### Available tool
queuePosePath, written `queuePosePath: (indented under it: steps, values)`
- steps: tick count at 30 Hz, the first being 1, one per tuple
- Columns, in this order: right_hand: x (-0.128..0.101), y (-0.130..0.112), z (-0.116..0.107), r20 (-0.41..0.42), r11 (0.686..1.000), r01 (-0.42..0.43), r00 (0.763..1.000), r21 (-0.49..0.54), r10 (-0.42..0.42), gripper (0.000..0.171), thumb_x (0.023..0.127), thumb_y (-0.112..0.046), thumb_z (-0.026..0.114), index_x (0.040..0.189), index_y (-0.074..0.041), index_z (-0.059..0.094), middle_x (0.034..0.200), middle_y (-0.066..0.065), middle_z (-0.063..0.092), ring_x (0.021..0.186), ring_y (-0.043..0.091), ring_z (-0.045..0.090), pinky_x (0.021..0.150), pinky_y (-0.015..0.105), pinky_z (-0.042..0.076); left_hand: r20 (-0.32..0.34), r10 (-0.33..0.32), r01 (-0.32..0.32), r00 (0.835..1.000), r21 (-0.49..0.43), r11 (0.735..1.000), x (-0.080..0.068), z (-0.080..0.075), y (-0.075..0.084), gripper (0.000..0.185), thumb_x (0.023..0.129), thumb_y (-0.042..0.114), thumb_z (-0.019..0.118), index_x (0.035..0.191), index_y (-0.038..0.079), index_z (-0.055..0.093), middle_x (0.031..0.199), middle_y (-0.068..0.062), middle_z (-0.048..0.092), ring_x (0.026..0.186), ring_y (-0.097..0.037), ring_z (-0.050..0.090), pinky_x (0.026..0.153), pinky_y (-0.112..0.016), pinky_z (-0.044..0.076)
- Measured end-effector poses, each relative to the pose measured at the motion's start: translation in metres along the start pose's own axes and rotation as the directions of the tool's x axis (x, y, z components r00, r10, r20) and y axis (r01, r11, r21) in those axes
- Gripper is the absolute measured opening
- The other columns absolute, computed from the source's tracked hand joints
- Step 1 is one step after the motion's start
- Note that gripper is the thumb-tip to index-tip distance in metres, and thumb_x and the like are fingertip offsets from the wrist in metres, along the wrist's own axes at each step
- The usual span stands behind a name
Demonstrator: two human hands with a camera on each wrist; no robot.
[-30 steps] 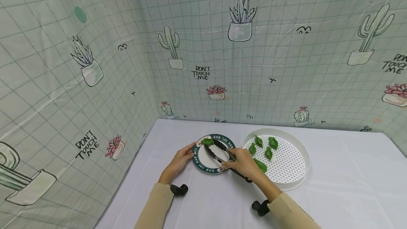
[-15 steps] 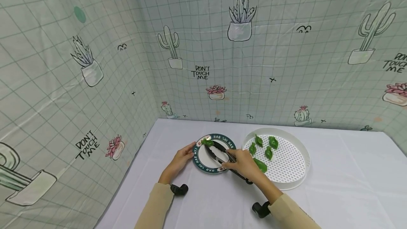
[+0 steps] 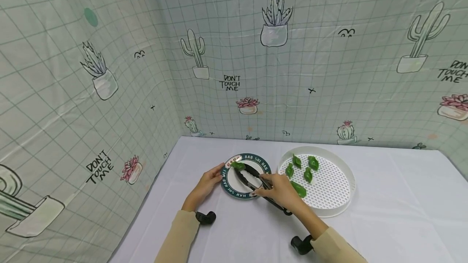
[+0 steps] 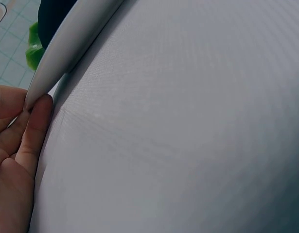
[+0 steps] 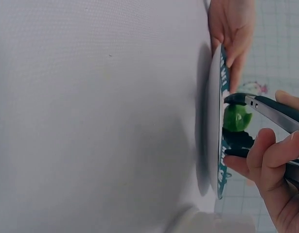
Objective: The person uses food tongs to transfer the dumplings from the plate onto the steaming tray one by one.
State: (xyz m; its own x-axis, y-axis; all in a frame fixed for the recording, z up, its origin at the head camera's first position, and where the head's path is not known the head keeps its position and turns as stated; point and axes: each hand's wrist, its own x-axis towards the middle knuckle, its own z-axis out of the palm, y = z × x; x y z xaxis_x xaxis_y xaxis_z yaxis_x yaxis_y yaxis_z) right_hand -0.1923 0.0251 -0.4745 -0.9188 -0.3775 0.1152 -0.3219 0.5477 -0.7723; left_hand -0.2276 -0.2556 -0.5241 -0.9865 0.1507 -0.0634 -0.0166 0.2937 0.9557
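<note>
On the table stands a round plate (image 3: 231,188) with a dark green, lettered rim. The left hand (image 3: 208,182) pinches its left edge between thumb and fingers, also seen in the left wrist view. The right hand (image 3: 281,192) grips black-and-silver tongs (image 3: 269,200), which reach over the plate from the right. A glossy green, pepper-like piece (image 3: 238,166) lies near the plate's far-left rim. In the right wrist view, the tong arms stand apart on either side of this green piece (image 5: 237,118); whether they touch it I cannot tell.
Right of the plate is a round white tray (image 3: 353,186) with a perforated base, holding several similar green pieces (image 3: 308,175). The right forearm crosses its near-left edge. A white cloth (image 3: 395,198) covers the table, and a patterned curtain (image 3: 303,64) hangs behind and at the left.
The right wrist and the near end of the tongs have shifted slightly toward the person. The left hand stays at the plate's edge, and the green piece remains on the plate.
</note>
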Motion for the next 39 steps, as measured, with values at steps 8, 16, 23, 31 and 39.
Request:
queuePosePath:
  steps: [8, 16, 23, 31, 39]
  values:
    - [-0.013, -0.001, -0.01, -0.006, 0.999, -0.031, 0.999, -0.007, 0.031, 0.055, 0.083, -0.025, 0.082, 0.127, 0.003, 0.065, 0.06, -0.004, 0.037, 0.057, 0.01, 0.033, 0.05, 0.024, 0.032, 0.015, 0.003, -0.003, 1.0, 0.01, 1.0, 0.0, 0.001, -0.001, 0.051, 0.1, -0.002, 0.049, 0.15, -0.002, 0.04, 0.149, -0.023, 0.044, 0.142, -0.037, 0.035, 0.117, -0.051, 0.025]
    - [-0.031, -0.006, -0.026, -0.019, 1.0, 0.0, 1.0, -0.022, 0.0, 0.057, 0.083, -0.027, 0.081, 0.129, 0.003, 0.065, 0.058, -0.006, 0.033, 0.054, 0.007, 0.027, 0.049, 0.024, 0.03, 0.007, 0.002, -0.003, 1.0, 0.022, 1.0, -0.001, 0.001, 0.002, 0.05, 0.1, 0.0, 0.05, 0.15, -0.001, 0.041, 0.152, -0.021, 0.041, 0.144, -0.036, 0.032, 0.118, -0.05, 0.023]
    - [-0.05, -0.007, -0.04, -0.038, 1.0, -0.004, 0.999, -0.026, 0.003, 0.059, 0.083, -0.03, 0.082, 0.13, 0.0, 0.065, 0.059, -0.008, 0.031, 0.052, 0.005, 0.025, 0.046, 0.022, 0.029, 0.003, -0.004, 0.004, 1.0, 0.026, 1.0, -0.001, 0.001, 0.001, 0.051, 0.1, 0.001, 0.05, 0.15, -0.001, 0.04, 0.153, -0.02, 0.04, 0.144, -0.036, 0.031, 0.118, -0.05, 0.022]
    - [-0.073, -0.003, -0.056, -0.065, 1.0, -0.011, 0.998, -0.016, 0.01, 0.061, 0.082, -0.034, 0.082, 0.129, 0.0, 0.065, 0.059, -0.008, 0.037, 0.053, 0.004, 0.031, 0.044, 0.022, 0.034, 0.034, 0.089, -0.09, 0.995, 0.042, 0.995, -0.004, -0.003, -0.003, 0.05, 0.102, 0.009, 0.052, 0.15, 0.001, 0.042, 0.151, -0.021, 0.042, 0.143, -0.036, 0.033, 0.117, -0.049, 0.026]
    - [-0.095, 0.004, -0.073, -0.093, 0.998, -0.06, 0.994, -0.034, 0.057, 0.06, 0.082, -0.035, 0.081, 0.131, -0.005, 0.066, 0.057, -0.01, 0.031, 0.051, 0.003, 0.029, 0.043, 0.023, 0.033, 0.014, 0.002, -0.002, 1.0, 0.002, 1.0, 0.0, 0.0, 0.0, 0.051, 0.101, -0.001, 0.048, 0.15, -0.002, 0.039, 0.152, -0.022, 0.041, 0.143, -0.036, 0.033, 0.118, -0.049, 0.023]
